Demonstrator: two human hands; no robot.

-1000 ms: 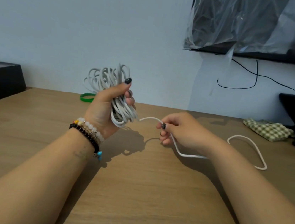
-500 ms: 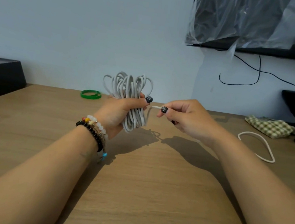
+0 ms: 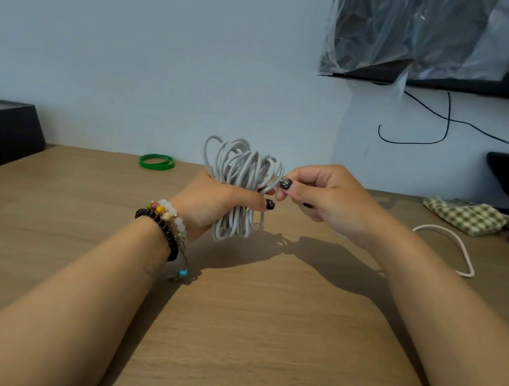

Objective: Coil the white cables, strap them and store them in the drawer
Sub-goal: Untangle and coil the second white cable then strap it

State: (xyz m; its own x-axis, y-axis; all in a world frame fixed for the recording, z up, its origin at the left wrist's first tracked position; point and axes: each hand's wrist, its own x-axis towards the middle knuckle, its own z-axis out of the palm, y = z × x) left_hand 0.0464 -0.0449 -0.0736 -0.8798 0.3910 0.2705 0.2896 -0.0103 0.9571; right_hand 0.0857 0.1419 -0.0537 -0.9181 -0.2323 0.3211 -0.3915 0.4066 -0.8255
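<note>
While the left hand (image 3: 213, 202) grips the coiled white cable (image 3: 241, 188) above the table (image 3: 261, 338), the right hand (image 3: 320, 197) pinches its strand at the coil's right; loose cable (image 3: 452, 246) lies far right.

No readable text, labels, brand marks, nos. or signs anywhere in view (nothing legible, not even partly).
</note>
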